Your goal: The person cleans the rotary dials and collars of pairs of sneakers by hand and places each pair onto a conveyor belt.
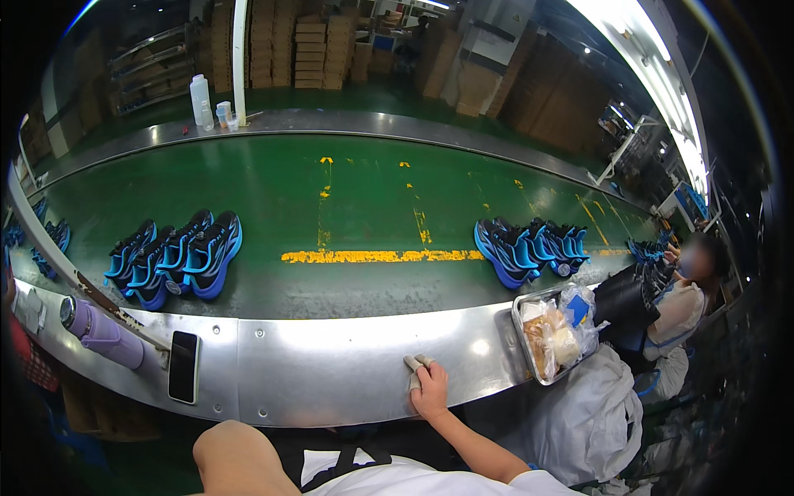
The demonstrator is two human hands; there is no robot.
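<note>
My right hand [430,390] rests on the metal ledge [331,355] in front of me. Pale finger covers sit on its fingertips, and the fingers are a little apart with nothing seen in them. My left hand is out of sight; only a bent bare limb shows at the lower edge. Beyond the ledge, a cluster of blue and black sneakers [211,252] stands on the green conveyor belt [331,207] at the left. A second cluster of such sneakers [513,252] stands right of the middle. Nearest to my right hand on the ledge is a metal tray [539,379] with plastic-bagged items.
A phone [184,368] and a purple bottle [112,337] are on the ledge at the left, beside a slanting metal post. White bottles [201,101] stand on the far rail. Another person [674,306] sits at the right, near a large white sack [583,417].
</note>
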